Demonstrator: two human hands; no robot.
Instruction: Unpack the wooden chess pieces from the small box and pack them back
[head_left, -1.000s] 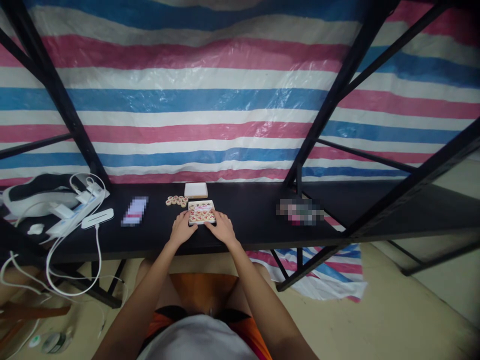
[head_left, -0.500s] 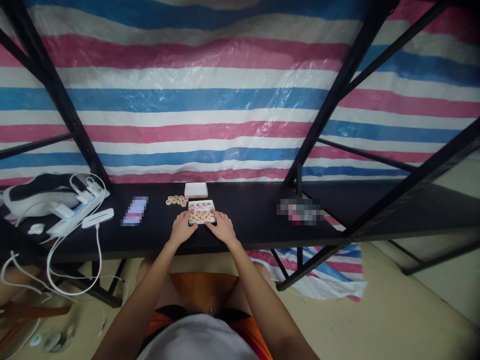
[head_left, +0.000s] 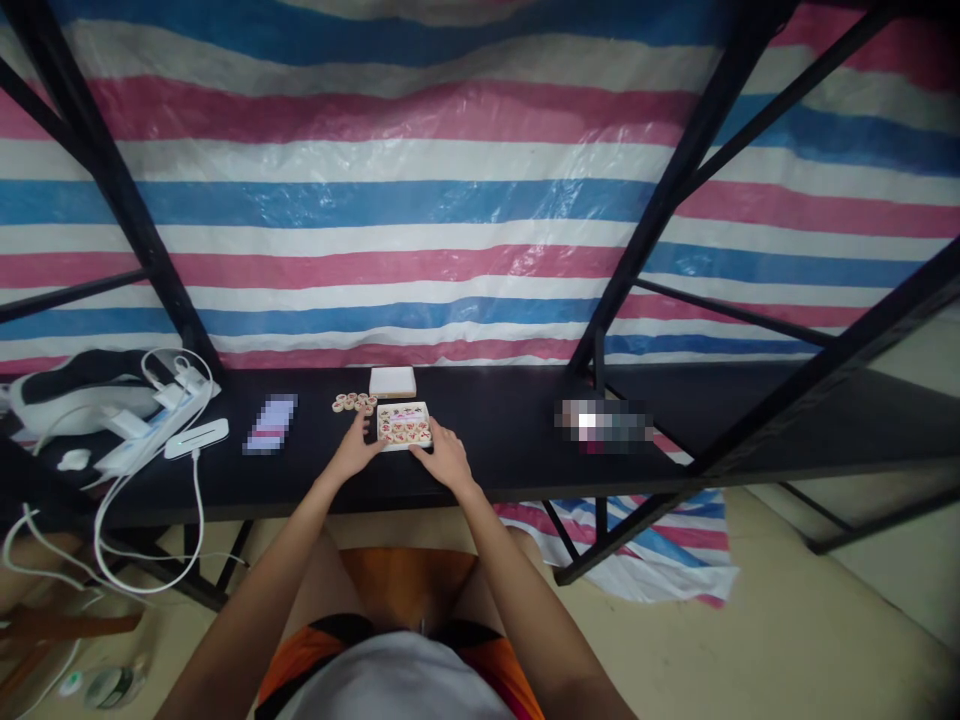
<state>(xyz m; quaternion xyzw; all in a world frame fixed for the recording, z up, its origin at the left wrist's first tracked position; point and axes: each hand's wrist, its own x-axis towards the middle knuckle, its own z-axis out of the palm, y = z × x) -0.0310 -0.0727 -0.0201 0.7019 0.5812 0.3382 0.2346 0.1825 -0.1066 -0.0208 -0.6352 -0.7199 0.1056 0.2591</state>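
Note:
A small white box (head_left: pixel 383 411) lies on the black tabletop, holding several round Chinese chess pieces (head_left: pixel 406 432) with red and dark markings. My right hand (head_left: pixel 445 456) grips the box's right side, its thumb at the front edge and its fingers along the side. To the left of the box, my left hand (head_left: pixel 355 450) is open, its thumb near the box's front-left corner. Its raised fingers point at a cluster of loose round pieces (head_left: pixel 350 402) on the table; whether they touch one is unclear. Behind the box lies a white lid (head_left: pixel 392 381).
A blurred-out phone (head_left: pixel 271 423) lies to the left. Beyond it are a power strip (head_left: pixel 142 440) with plugs, a white device (head_left: pixel 196 438) and looping cables. A pixelated item (head_left: pixel 604 425) sits at right. Black frame posts (head_left: pixel 634 260) stand before a striped plastic sheet (head_left: pixel 390 205).
My left hand has come off the box's left side and shifted slightly left, its fingers spreading toward the loose pieces. My right hand stays at the box.

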